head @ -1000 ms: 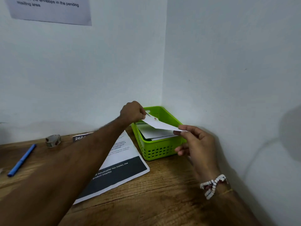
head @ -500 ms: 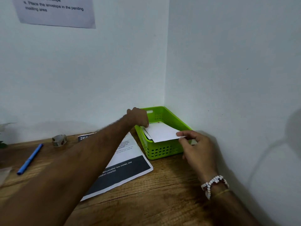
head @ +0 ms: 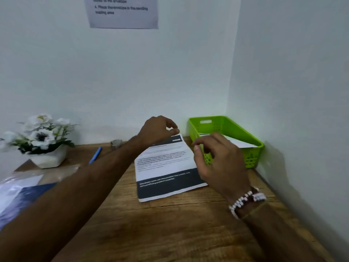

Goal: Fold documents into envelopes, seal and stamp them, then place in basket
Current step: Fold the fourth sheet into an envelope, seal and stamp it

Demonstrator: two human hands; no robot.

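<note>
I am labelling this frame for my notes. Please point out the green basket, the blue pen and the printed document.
green basket (head: 215,127): head view, inner back wall.
blue pen (head: 95,155): head view, middle of the barrel.
printed document (head: 162,167): head view, white text area at centre.

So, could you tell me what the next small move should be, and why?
Probably grip the printed document and start folding it: an envelope already lies in the green basket, and the left hand and right hand hover empty above it.

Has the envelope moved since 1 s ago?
Yes. The envelope dropped relative to the green basket: held above its rim then, now lying inside, released by left hand and right hand.
</note>
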